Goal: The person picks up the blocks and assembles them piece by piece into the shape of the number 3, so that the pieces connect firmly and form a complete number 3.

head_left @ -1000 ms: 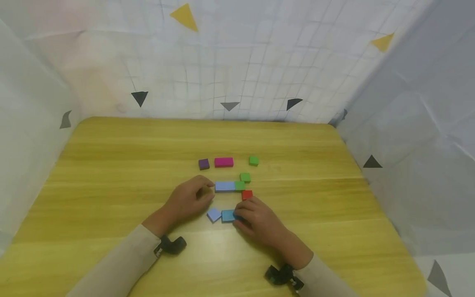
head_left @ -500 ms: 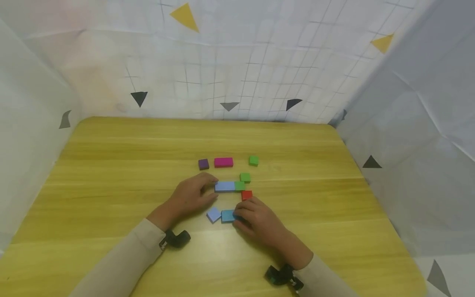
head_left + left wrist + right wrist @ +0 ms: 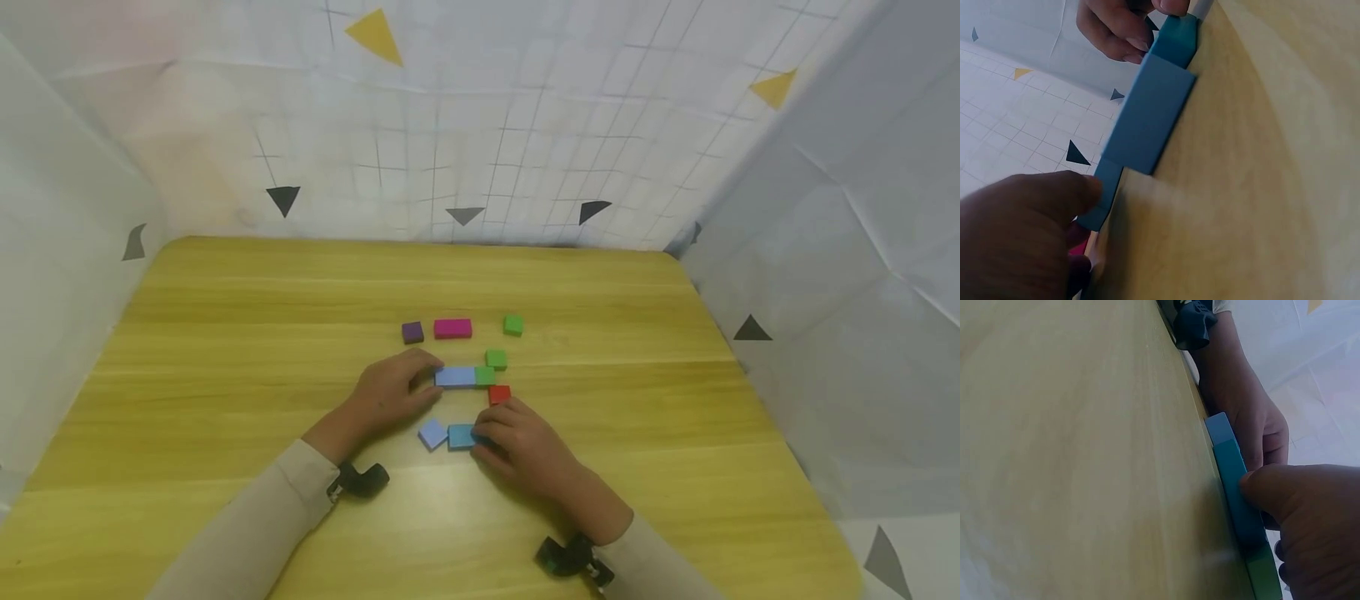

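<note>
In the head view my left hand has thumb and fingers at the left end of a long periwinkle block; the left wrist view shows the thumb against its side, pinching it. A green square block adjoins its right end. My right hand pinches a bright blue block, covering its right part. A tilted periwinkle square block touches or nearly touches the bright blue one's left end. Just beyond the right hand's knuckles lies a red block. A green piece shows past the blue block in the right wrist view.
Farther back on the wooden table lie a dark purple block, a magenta block and a green block. Another green block sits just behind the long row. White sheeting encloses the table's back and sides.
My left hand has moved right and slightly forward, closing in from beside the long periwinkle block to its left end. The right hand and the blocks have stayed in place.
</note>
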### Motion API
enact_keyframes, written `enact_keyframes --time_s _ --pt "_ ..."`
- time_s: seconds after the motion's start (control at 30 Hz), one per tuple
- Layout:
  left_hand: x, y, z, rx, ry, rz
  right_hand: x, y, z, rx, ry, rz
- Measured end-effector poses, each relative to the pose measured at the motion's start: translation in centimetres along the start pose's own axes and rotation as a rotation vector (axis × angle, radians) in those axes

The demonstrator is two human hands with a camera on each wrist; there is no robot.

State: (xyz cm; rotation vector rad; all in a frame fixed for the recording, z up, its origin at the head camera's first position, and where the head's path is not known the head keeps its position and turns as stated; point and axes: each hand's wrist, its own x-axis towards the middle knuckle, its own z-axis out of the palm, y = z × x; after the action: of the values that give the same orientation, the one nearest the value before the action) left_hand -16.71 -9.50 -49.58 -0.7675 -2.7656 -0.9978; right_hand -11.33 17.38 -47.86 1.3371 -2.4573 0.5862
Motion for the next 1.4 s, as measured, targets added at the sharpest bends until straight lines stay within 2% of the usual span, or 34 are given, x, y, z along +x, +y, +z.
enact_keyframes --time_s 0.2,0.47,0.6,0.77,1.0,1.13,1.27,1.4 --pt "0.0 0.2 0.1 0.010 -0.008 -0.007 -0.2 0.0 0.0 0.028 0.022 0.015" --pt "0.2 0.4 -0.1 0.014 -0.016 -0.029 -0.2 0.4 -0.1 0.066 0.155 0.008" --pt "0.3 0.5 0.0 0.025 -0.024 -0.035 -0.5 1.1 -0.1 0.076 0.207 0.033" --pt "0.4 0.5 0.1 0.039 -0.037 -0.044 -0.8 2.6 -0.2 0.085 0.259 0.135" --pt "0.3 0.3 0.0 0.035 -0.026 -0.044 -1.7 5.0 0.1 0.159 0.292 0.344" --pt "0.2 0.4 -0.1 0.023 -0.030 -0.046 -1.9 5.6 0.2 0.210 0.305 0.398" --pt "0.1 0.3 0.0 0.020 -0.036 -0.051 -1.9 6.1 0.1 0.220 0.324 0.427" --pt "0.0 0.4 0.0 0.014 -0.027 -0.046 -1.8 6.7 0.0 0.233 0.336 0.496"
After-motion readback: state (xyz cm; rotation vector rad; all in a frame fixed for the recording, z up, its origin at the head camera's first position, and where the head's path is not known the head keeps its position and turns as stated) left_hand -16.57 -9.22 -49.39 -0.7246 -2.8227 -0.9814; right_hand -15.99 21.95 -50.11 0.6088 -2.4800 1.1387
